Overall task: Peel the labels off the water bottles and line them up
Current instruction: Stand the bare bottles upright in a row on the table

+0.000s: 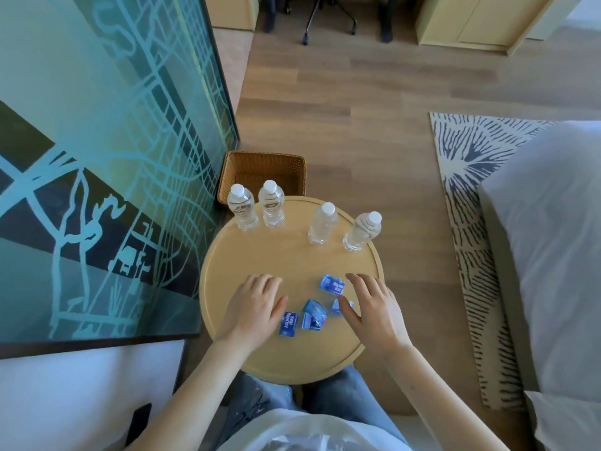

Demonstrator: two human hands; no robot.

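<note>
Resting my left hand (253,307) flat on the round table (292,255), fingers relaxed, holding nothing; my right hand (370,307), fingers spread, partly covers one of four folded blue labels (313,315) lying between my hands. Four bare water bottles (271,206) stand upright along the far edge, in two pairs.

The person wears faded blue jeans (257,403) with dark marks and a white top (302,431), both forearms (201,385) bare

Ahead of the fingers (260,283) the counter (292,255) is bare up to four upright bottles (322,224); crumpled labels (313,315) lie between left and right fingers.
</note>
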